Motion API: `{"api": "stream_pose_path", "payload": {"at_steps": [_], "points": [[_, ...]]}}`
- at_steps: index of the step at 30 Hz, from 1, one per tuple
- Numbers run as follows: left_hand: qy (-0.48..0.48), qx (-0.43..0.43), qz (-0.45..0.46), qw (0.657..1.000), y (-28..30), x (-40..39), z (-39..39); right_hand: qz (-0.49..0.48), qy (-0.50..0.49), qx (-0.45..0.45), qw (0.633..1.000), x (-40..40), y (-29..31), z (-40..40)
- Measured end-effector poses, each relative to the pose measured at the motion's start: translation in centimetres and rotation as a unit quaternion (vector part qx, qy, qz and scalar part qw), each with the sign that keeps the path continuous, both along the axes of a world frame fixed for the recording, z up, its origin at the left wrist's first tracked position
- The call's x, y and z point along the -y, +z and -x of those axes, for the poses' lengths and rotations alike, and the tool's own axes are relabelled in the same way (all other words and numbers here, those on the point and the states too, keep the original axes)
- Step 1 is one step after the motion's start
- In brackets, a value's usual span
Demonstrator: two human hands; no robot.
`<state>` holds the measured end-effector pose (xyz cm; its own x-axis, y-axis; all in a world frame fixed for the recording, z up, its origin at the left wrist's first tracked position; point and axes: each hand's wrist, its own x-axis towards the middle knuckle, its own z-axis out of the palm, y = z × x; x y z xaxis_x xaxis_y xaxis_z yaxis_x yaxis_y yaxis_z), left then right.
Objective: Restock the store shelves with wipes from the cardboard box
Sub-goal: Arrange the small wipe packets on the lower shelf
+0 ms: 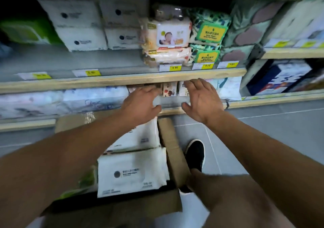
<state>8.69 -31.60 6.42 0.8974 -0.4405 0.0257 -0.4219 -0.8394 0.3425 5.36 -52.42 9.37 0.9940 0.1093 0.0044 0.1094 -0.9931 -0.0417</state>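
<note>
Hovering empty with fingers spread before the lower shelf point(192, 111) front edge, both hands (left hand point(142, 103), right hand point(201, 101)) should drop to the cardboard box point(172, 150), gripping one white wipes pack point(131, 171) squarely.

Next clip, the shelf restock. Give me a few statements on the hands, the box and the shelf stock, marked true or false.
1. Both hands hold nothing. True: the left hand and right hand reach toward the lower shelf with fingers spread.
2. The cardboard box is empty. False: white wipes packs lie in it.
3. White packs with a dark round logo stand on the upper shelf. True.
4. The baby-picture wipes sit left of those white packs. False: they sit to the right.
5. A black shoe stands on the floor right of the box. True.
</note>
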Motion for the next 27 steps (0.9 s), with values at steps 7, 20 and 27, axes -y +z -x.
{"api": "stream_pose_path", "payload": {"at_steps": [7,20,27], "points": [[0.042,-0.004,0.002,0.999,1.7,-11.0,6.0,0.012,0.088,-0.011,0.996,-10.9,1.1,3.2],[0.155,-0.071,0.005,0.985,-0.8,-28.1,8.7,0.032,0.265,-0.112,0.957,-28.5,-4.2,2.4],[0.171,-0.131,-0.012,0.977,-6.4,-32.1,7.6,0.046,0.286,-0.167,0.943,-33.4,-8.3,0.3]]}}
